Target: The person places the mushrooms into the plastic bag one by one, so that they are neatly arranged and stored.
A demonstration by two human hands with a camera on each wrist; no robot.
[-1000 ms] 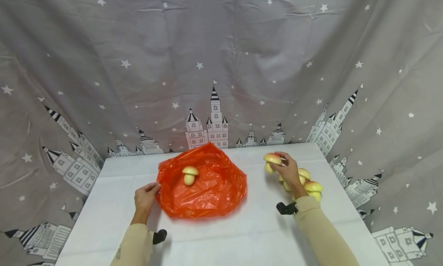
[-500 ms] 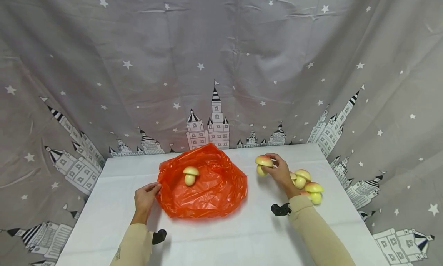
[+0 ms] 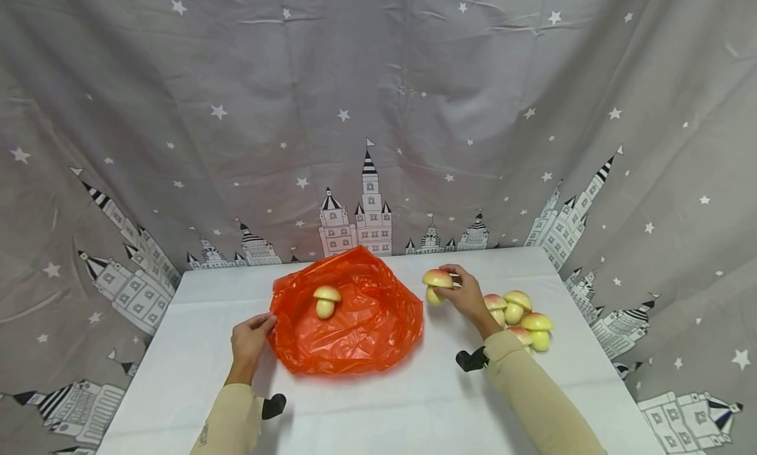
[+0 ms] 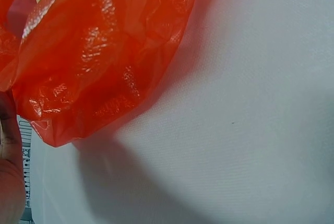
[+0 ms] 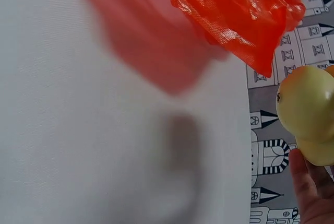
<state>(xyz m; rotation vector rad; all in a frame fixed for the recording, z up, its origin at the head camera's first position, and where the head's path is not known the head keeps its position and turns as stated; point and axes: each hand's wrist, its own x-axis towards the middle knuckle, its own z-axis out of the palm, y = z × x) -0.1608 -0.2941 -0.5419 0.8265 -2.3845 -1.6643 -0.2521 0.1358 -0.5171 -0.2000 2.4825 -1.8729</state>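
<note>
An open red plastic bag [image 3: 355, 343] lies on the white table with its mouth spread. Inside it rests one yellow toy mushroom [image 3: 326, 302]. My left hand [image 3: 251, 340] pinches the bag's left edge between thumb and fingers; only part of that hand [image 4: 9, 166] shows in the left wrist view. Just right of the bag, my right hand [image 3: 464, 293] holds a second toy mushroom [image 3: 436, 284], yellow with a reddish cap, by its cap and upright. In the right wrist view this mushroom [image 5: 308, 104] sits above the fingers, beside the bag's corner [image 5: 250, 46].
Several more toy mushrooms [image 3: 537, 330] lie in a cluster on the right of the table [image 3: 378, 415], near my right forearm. A grey curtain [image 3: 378, 67] printed with castles and stars hangs behind the table's back edge and at both sides.
My right hand has moved left with the mushroom, away from the cluster and up to the bag's right side. My left hand stays at the bag's edge.
</note>
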